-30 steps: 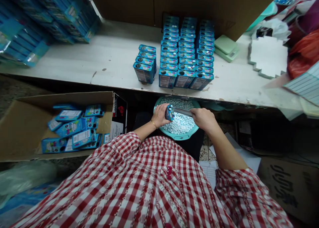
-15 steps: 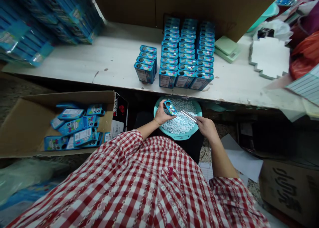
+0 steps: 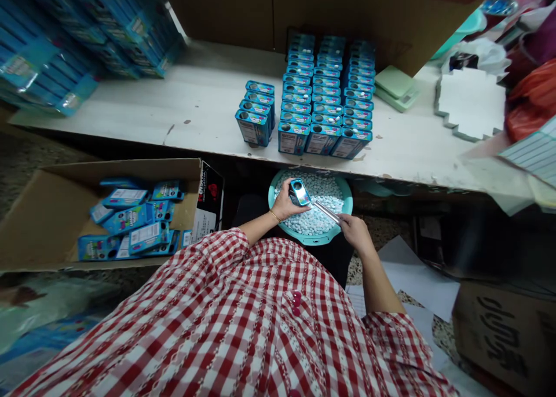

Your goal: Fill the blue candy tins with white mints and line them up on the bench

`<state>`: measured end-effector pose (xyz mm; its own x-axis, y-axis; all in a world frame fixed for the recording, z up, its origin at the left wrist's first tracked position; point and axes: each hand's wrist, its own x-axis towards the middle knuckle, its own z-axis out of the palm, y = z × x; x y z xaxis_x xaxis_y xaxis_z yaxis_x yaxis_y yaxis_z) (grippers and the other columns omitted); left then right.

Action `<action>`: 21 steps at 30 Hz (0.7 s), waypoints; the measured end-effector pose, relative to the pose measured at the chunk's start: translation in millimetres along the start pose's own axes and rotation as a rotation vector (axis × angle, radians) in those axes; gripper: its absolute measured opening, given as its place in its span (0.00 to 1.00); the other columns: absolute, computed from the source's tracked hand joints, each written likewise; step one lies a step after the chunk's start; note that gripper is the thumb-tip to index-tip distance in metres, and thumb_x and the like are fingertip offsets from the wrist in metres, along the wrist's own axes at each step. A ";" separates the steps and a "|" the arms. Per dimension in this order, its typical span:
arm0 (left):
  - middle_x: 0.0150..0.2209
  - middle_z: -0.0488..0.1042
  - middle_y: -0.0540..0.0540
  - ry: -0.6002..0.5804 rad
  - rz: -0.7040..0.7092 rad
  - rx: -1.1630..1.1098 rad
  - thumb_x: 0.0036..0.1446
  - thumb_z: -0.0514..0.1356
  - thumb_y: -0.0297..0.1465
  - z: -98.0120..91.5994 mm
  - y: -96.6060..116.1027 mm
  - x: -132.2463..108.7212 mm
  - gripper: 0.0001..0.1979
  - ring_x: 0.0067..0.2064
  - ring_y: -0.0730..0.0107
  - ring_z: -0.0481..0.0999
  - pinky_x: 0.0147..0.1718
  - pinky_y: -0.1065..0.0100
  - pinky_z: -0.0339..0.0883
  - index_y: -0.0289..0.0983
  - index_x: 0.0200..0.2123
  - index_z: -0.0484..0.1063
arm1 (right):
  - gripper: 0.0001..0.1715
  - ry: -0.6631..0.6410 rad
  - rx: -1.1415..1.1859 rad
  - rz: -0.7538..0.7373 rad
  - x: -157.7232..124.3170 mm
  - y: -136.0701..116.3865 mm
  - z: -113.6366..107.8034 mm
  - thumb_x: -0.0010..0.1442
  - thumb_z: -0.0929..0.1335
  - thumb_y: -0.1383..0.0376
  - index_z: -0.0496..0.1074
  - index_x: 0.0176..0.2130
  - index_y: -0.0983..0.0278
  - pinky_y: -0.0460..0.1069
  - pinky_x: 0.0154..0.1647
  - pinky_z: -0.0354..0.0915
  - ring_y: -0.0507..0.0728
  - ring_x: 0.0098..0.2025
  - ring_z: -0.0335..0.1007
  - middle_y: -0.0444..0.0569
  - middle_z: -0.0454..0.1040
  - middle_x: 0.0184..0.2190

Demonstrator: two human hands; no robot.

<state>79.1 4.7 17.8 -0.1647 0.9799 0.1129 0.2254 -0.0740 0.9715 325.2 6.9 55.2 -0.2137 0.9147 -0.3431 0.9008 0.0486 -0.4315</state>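
A turquoise basin (image 3: 345, 223) full of small pale candies rests at my lap below the table edge. Over its left part, my left hand (image 3: 285, 203) is closed round a small blue tin (image 3: 300, 192), whose top with a round dark hole faces up. My right hand (image 3: 355, 230), at the basin's right rim, grips a shiny metal scoop (image 3: 326, 212). The scoop points left, its tip close beside the tin's lower corner; whether they touch is unclear.
On the white table (image 3: 208, 96) stand three long rows of blue tins (image 3: 320, 136) and a shorter row (image 3: 253, 126). A green scale (image 3: 396, 85) is right of them. An open carton (image 3: 26, 223) with several blue tins lies left. Stacked packs (image 3: 39, 67) fill the back left.
The tin in my left hand has turned, and its top now faces up more. My right hand and the scoop have shifted slightly left and down.
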 end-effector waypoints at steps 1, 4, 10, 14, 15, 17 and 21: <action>0.50 0.65 0.39 0.032 0.006 0.003 0.30 0.74 0.35 -2.8 7.4 -1.1 0.48 0.50 0.54 0.71 0.50 0.54 0.69 0.38 0.54 0.54 | 0.22 0.003 0.012 -0.004 -0.4 2.8 2.2 0.59 0.60 0.64 0.77 0.47 0.63 0.47 0.39 0.62 0.57 0.38 0.73 0.54 0.80 0.37; 0.50 0.65 0.39 0.194 0.086 0.009 0.35 0.73 0.40 -23.1 31.6 3.2 0.47 0.49 0.56 0.72 0.50 0.55 0.70 0.39 0.54 0.52 | 0.23 0.027 0.064 -0.014 0.8 13.8 11.0 0.58 0.60 0.63 0.76 0.48 0.64 0.49 0.41 0.64 0.59 0.40 0.74 0.56 0.79 0.39; 0.55 0.60 0.35 0.596 0.158 0.152 0.37 0.71 0.46 -90.5 40.8 65.0 0.54 0.56 0.53 0.68 0.55 0.56 0.64 0.39 0.60 0.42 | 0.26 0.055 0.227 -0.016 6.6 26.9 37.7 0.56 0.60 0.58 0.77 0.45 0.66 0.52 0.45 0.66 0.62 0.43 0.74 0.57 0.79 0.41; 0.55 0.61 0.35 0.650 0.112 0.237 0.36 0.73 0.41 -114.0 19.7 101.9 0.56 0.58 0.51 0.66 0.57 0.54 0.62 0.39 0.61 0.42 | 0.27 0.018 0.281 -0.025 1.9 26.2 48.6 0.55 0.60 0.55 0.78 0.44 0.66 0.54 0.44 0.66 0.63 0.41 0.74 0.57 0.79 0.40; 0.55 0.61 0.35 0.635 0.105 0.257 0.37 0.73 0.40 -116.8 15.9 104.5 0.54 0.58 0.51 0.65 0.57 0.52 0.62 0.39 0.61 0.43 | 0.27 0.013 0.290 -0.031 -0.1 26.8 49.3 0.55 0.60 0.55 0.78 0.44 0.66 0.53 0.44 0.66 0.62 0.41 0.74 0.56 0.79 0.40; 0.56 0.60 0.34 0.603 0.117 0.319 0.37 0.73 0.37 -121.7 13.8 102.2 0.52 0.60 0.49 0.63 0.57 0.49 0.60 0.39 0.61 0.45 | 0.27 0.008 0.306 -0.044 -3.9 29.4 48.1 0.55 0.60 0.55 0.78 0.44 0.65 0.53 0.44 0.67 0.62 0.41 0.75 0.55 0.79 0.40; 0.63 0.52 0.32 0.480 0.214 0.556 0.31 0.75 0.36 -136.8 33.2 92.3 0.55 0.67 0.38 0.46 0.62 0.39 0.44 0.39 0.61 0.50 | 0.29 0.001 0.296 -0.042 -7.2 35.5 39.6 0.55 0.60 0.53 0.78 0.44 0.67 0.53 0.41 0.67 0.62 0.36 0.75 0.56 0.80 0.36</action>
<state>-60.0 67.4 89.1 -0.4333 0.7573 0.4886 0.7286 -0.0248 0.6845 343.7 -13.9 9.3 -0.2476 0.9148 -0.3191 0.7416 -0.0330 -0.6700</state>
